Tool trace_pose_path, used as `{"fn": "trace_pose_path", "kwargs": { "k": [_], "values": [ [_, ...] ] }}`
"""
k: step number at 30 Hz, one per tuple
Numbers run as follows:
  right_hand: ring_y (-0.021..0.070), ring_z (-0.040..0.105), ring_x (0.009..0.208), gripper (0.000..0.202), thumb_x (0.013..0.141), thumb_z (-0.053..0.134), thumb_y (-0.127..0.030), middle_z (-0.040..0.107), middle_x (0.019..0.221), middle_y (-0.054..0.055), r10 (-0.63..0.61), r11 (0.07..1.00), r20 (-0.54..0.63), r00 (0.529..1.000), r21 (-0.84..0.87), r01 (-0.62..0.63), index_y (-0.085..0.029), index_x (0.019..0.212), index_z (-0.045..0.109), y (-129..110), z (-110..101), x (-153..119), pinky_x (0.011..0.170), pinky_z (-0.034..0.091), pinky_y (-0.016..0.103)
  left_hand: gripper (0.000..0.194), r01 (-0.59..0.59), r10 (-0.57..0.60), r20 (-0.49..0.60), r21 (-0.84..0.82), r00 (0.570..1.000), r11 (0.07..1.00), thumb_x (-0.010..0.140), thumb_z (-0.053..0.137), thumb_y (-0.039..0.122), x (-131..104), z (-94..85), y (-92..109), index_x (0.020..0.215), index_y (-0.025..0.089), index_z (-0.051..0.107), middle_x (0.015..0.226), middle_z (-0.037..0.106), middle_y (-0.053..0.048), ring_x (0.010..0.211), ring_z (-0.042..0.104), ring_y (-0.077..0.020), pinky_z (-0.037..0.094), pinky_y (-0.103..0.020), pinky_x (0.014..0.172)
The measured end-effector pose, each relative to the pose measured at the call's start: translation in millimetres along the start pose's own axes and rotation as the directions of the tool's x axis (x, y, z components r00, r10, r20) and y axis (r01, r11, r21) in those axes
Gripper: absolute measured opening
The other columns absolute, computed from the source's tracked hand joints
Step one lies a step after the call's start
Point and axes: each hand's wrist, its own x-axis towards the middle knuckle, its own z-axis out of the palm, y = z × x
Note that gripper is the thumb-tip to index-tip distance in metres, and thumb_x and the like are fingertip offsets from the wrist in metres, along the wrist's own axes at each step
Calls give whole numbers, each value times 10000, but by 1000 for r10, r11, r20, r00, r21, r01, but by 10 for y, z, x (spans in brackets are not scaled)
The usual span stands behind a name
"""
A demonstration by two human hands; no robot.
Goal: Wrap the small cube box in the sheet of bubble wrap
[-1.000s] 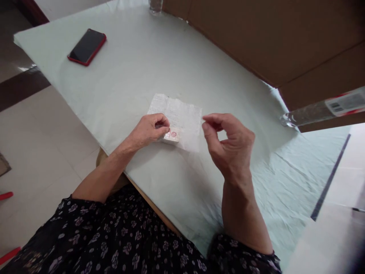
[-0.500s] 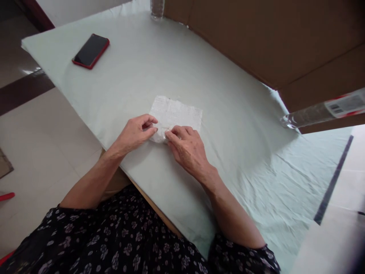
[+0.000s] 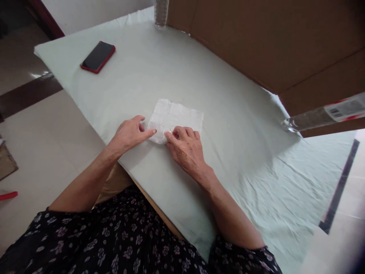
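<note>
A small white, thin, crinkled sheet (image 3: pixel 178 113), perhaps gauze or tissue, lies on the cloth-covered table between my hands. The thumb and forefinger of my right hand (image 3: pixel 186 150) are pinched together at its near edge, where the material looks bunched. Its other fingers curl over the sheet and hide part of that edge. My left hand (image 3: pixel 128 133) is open at the left side of the sheet, with the thumb stretched out toward the corner and the fingers curved apart from it.
A phone in a red case (image 3: pixel 98 57) lies at the far left of the table (image 3: pixel 137 72). A large brown cardboard panel (image 3: pixel 242 42) stands along the back right. One clear bottle (image 3: pixel 161 15) is by its far end, another labelled clear bottle (image 3: pixel 310 117) at its near end.
My left hand has drawn slightly left, and its fingers have spread away from the thumb. My right hand keeps its pinch at the sheet's near edge. The view has shifted a little.
</note>
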Motion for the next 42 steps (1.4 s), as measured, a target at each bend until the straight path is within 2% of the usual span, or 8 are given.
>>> {"fn": "trace_pose_path", "kwargs": {
  "k": [3,8,13,17,23,28,33,42],
  "values": [
    [255,462,983,202,1001,487,-180,642,1100,93,0,1000,-1,1000,-23,0,-251,1120,635,-13,8,17,792,290,388,669,-11,11,-15,2,1000,1000,704,725,632,48,58,11,1158,142,691,814,692,-58,801,661,-268,488,-342,720],
    [263,465,977,218,996,489,-181,646,1103,97,2,999,12,1000,-53,-1,-254,1143,632,-40,15,37,794,286,399,411,-35,34,-7,-165,999,986,668,782,547,121,133,-12,860,192,702,582,581,8,558,548,-179,386,-283,531],
    [271,458,967,233,979,499,-171,645,1102,100,-1,999,15,1000,-49,1,-258,1151,630,-44,17,36,788,288,405,282,-12,26,72,-191,997,982,719,696,394,56,60,68,554,207,564,489,450,45,483,390,-112,268,-259,466],
    [271,460,961,236,964,509,-149,647,1090,100,1,998,14,1000,-56,-1,-256,1129,639,-52,11,44,780,282,403,237,-83,86,2,-236,996,968,722,644,309,-2,56,128,550,197,525,526,460,44,508,390,-97,285,-244,475],
    [269,461,929,207,978,487,-146,647,1033,101,-6,996,22,1000,-85,8,-247,1043,656,-72,-4,79,767,270,401,167,2,36,66,-504,997,864,715,659,334,-10,254,176,787,199,590,660,599,25,574,558,-129,452,-221,464],
    [271,464,921,185,967,500,-137,644,1025,111,3,997,21,1000,-83,-1,-233,1001,655,-84,5,90,760,269,401,108,12,31,54,-657,998,754,717,636,272,-37,377,272,729,191,566,625,586,22,550,557,-105,488,-200,475],
    [277,492,946,197,942,520,-132,657,1051,111,4,999,31,999,-48,-3,-220,1075,634,-84,-33,70,779,289,405,105,59,-9,74,-717,997,694,717,634,265,-66,376,355,712,194,557,618,593,20,545,564,-98,490,-194,478],
    [295,581,993,397,923,563,-195,716,1169,147,39,992,53,998,116,-45,-129,1314,546,-39,-166,55,857,358,405,88,29,33,72,-716,997,697,693,645,256,-61,320,448,715,187,595,624,613,11,558,583,-113,517,-218,474]
  ]
}}
